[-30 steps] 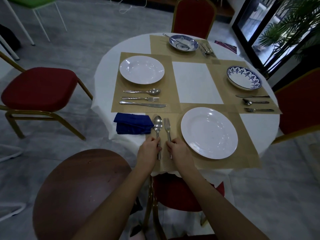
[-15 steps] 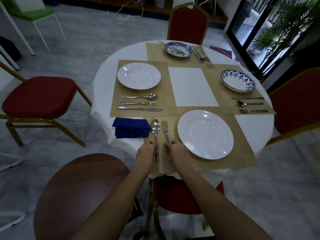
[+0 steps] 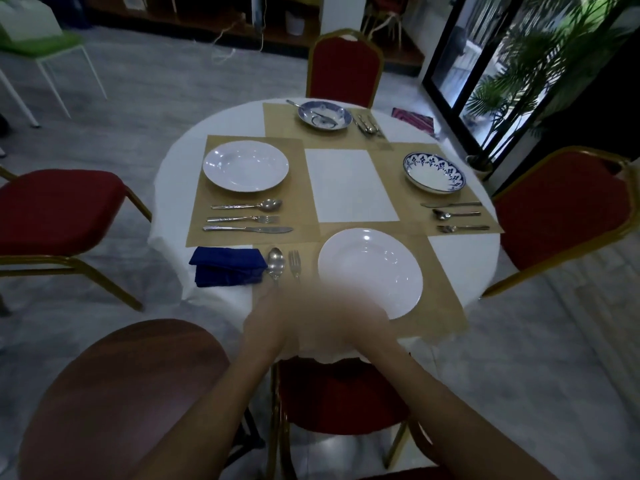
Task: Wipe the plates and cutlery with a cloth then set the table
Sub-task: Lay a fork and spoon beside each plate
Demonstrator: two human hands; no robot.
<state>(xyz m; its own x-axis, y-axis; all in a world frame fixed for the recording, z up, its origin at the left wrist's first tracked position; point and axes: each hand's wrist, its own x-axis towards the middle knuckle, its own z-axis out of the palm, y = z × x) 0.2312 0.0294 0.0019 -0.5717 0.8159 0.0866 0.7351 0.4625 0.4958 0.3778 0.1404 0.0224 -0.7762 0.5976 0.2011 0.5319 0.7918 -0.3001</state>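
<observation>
Head view: the left grip [image 3: 268, 323] and right grip [image 3: 349, 311] are blurred at the bench's [image 3: 460, 258] near edge, over the spoon [image 3: 276, 265] and fork [image 3: 294, 263] handles. I cannot tell whether they hold anything. The white plate [image 3: 370, 271] lies just right of the fork, and the blue cloth [image 3: 225, 266] touches the spoon's left side.

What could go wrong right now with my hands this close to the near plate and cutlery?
1. The right hand is a blur at the rim of the near white plate; it may knock it.
2. The left hand is at the handles of the spoon and fork; a nudge could skew them or push the spoon into the blue cloth.
3. The near placemat reaches the edge of the table; a dragging wrist might pull it.
</observation>
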